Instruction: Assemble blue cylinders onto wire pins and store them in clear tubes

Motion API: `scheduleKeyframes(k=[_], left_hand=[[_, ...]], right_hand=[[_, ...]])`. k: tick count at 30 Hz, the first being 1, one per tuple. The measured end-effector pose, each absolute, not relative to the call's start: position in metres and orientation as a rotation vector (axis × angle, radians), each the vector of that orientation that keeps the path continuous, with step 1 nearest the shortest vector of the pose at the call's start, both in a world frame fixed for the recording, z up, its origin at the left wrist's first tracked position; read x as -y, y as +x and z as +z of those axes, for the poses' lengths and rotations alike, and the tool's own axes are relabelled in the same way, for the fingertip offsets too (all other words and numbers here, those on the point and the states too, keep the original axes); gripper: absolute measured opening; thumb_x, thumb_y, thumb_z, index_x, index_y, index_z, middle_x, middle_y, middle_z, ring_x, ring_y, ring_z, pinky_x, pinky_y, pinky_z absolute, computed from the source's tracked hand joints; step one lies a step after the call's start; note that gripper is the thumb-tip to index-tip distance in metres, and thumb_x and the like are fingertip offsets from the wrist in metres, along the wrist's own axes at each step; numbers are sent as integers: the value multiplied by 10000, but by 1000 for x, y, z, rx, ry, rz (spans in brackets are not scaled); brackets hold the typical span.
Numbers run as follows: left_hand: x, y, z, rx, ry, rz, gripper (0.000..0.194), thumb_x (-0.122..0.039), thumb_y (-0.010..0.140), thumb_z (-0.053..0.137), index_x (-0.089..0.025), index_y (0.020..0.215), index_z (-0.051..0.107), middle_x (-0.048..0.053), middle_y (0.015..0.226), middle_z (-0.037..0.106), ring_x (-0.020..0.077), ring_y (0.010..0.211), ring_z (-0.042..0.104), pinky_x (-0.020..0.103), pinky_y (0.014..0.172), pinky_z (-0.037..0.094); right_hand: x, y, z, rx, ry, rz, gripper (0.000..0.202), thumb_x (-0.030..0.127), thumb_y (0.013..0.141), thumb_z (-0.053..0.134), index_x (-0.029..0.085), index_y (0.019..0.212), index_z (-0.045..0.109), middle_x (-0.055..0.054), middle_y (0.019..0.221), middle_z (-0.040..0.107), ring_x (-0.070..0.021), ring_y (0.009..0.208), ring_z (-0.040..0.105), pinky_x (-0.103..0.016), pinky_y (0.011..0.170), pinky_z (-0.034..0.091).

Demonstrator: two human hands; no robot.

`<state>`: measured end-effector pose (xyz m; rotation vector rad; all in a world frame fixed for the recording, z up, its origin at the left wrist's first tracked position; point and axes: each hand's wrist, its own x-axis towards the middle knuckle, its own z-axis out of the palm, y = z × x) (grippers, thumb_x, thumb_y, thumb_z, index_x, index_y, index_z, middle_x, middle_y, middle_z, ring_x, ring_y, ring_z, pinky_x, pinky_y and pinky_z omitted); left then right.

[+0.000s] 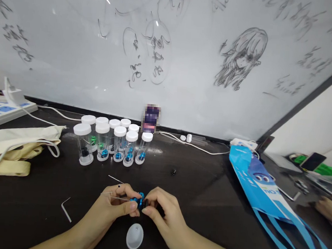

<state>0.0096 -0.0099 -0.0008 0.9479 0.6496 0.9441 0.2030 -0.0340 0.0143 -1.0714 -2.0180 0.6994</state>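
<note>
Near the front middle of the dark table, my left hand (117, 208) pinches small blue parts (140, 201) with thin pale rods sticking out to the left. My right hand (164, 213) closes its fingertips on a small black piece (145, 204) against the right side of the blue parts. Just below the hands lies a white round cap (134, 236). An L-shaped hex key (66, 210) rests to the left of my left hand. Farther back on the table is a small black part (173, 172).
Several clear tubes with white lids (119, 147) stand behind the hands, holding coloured parts. A cloth bag (19, 148) and power strip (8, 109) are at left, a blue bag (264, 188) at right. Another person's hand (329, 210) shows at the right edge.
</note>
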Motion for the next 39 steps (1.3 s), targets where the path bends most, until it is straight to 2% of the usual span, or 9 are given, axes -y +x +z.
scheduleKeyframes(k=[4,10,17,26,32,39], left_hand=[[10,10,-1,-658,958,945,133,-251,700,821,-174,768,737,-18,635,683,116,635,611,215,646,446],[12,9,-3,-676,998,910,166,-268,696,824,-173,798,733,0,639,706,136,627,627,240,650,452],[11,9,-3,-671,976,936,158,-263,690,825,-170,782,737,-8,634,691,127,619,607,237,650,451],[11,9,-5,-661,998,905,164,-267,685,828,-175,780,730,-5,618,703,133,613,623,237,647,452],[10,9,-4,-649,975,922,160,-278,683,830,-177,775,746,-8,630,694,120,605,601,231,647,450],[11,10,0,-678,908,952,130,-242,682,826,-178,765,749,-11,625,676,121,625,594,226,655,445]], right_hand=[[33,202,12,1991,-1036,696,114,262,938,594,188,853,571,0,792,565,-138,700,532,-251,672,416],[33,204,12,2082,-1077,691,270,290,985,502,185,739,536,9,720,568,-135,664,530,-257,658,393],[33,204,13,2004,-1011,698,105,248,919,627,185,849,580,-3,796,576,-139,708,541,-246,667,417],[33,204,14,2058,-1027,699,221,262,958,567,187,751,547,4,763,600,-135,698,558,-253,683,414],[33,203,12,1985,-1003,687,187,340,898,656,190,818,581,4,760,562,-141,676,529,-254,635,412],[31,204,14,1988,-1032,706,124,318,932,597,200,970,592,-1,823,568,-147,718,538,-275,682,423]])
